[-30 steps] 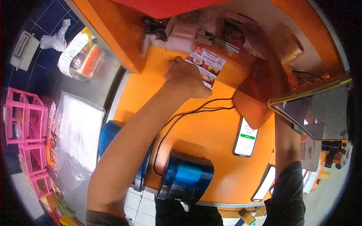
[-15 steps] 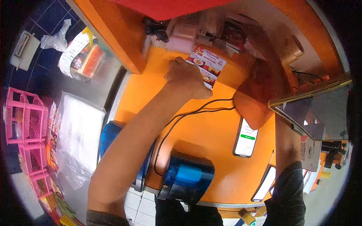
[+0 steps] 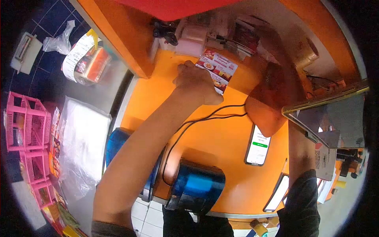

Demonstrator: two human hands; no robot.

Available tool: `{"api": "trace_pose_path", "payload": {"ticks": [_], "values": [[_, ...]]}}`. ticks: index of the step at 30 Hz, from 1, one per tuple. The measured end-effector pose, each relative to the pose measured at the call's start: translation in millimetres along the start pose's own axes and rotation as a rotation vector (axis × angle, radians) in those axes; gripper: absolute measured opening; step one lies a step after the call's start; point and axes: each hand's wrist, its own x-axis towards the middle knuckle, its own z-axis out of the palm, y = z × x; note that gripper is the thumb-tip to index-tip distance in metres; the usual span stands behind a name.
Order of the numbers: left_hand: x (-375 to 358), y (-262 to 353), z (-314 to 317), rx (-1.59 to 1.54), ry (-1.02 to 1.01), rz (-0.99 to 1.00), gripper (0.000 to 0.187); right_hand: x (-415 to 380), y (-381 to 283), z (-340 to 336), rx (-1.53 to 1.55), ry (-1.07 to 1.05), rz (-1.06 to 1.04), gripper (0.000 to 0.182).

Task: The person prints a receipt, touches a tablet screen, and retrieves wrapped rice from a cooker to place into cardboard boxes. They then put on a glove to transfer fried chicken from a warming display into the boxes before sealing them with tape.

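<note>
Near the upper centre of the frame, a printed leaflet (image 3: 218, 69) with food pictures is lain flat on the orange counter (image 3: 221, 142), its far end close to the clutter of small boxes along the back ledge. The left hand (image 3: 196, 83) is laid over the leaflet's lower left part, knuckles up and fingers curled down together onto the paper, so that the sheet appears to be pinned or gathered at its near edge; whether an edge is actually pinched between fingertips cannot be told, since the fingertips are hidden under the hand. The forearm is stretched diagonally from the lower left of the frame, passing over a blue device (image 3: 196, 189) at the counter's near edge and over a black cable (image 3: 205, 117) that runs across the middle. At the right of the frame a large brown shape (image 3: 272, 98) is seen above a sleeved forearm and is likely the right hand seen very close, blurred and distorted; the state of its fingers cannot be told. Just below it a phone (image 3: 258, 145) with a lit screen is lain face up, presumably kept readable within reach. At the left edge of the frame, pink baskets (image 3: 25, 122) and a clear plastic bag (image 3: 85, 142) are kept off the counter, apart from the leaflet.
</note>
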Motion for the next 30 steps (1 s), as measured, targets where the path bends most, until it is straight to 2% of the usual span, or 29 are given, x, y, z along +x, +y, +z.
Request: {"api": "trace_pose_path", "payload": {"ticks": [13,16,17,19,21,23,25,27,28,30], "values": [[3,0,-2,0.016,-0.034,0.000,0.091,-6,5,3,-0.039,0.046,-0.003,0.037],[1,-3,-7,-0.022,0.016,-0.019,0.089,-7,4,15,-0.094,0.120,-0.099,0.038],[3,-6,-12,-0.020,-0.040,0.042,0.086,-9,5,19,-0.096,0.122,-0.096,0.038],[10,-13,-15,-0.015,-0.098,0.106,0.082,-14,4,31,0.059,0.091,0.134,0.040],[19,-23,-12,-0.163,-0.165,0.173,0.073,-5,35,48,0.000,0.048,0.079,0.040],[21,-29,-14,-0.189,-0.167,0.195,0.072,-7,41,49,-0.058,0.004,0.027,0.040],[18,-34,-19,-0.215,-0.168,0.222,0.072,-18,11,36,0.616,-0.030,0.291,0.034],[10,-38,-29,-0.510,-0.164,0.439,0.075,-15,-1,45,0.614,0.013,0.362,0.031],[5,-34,-44,-0.509,-0.166,0.445,0.075,-16,3,52,0.615,0.053,0.428,0.028],[-3,-31,-68,-0.324,-0.403,0.181,0.080,-18,1,62,0.627,0.093,0.375,0.024]]}}
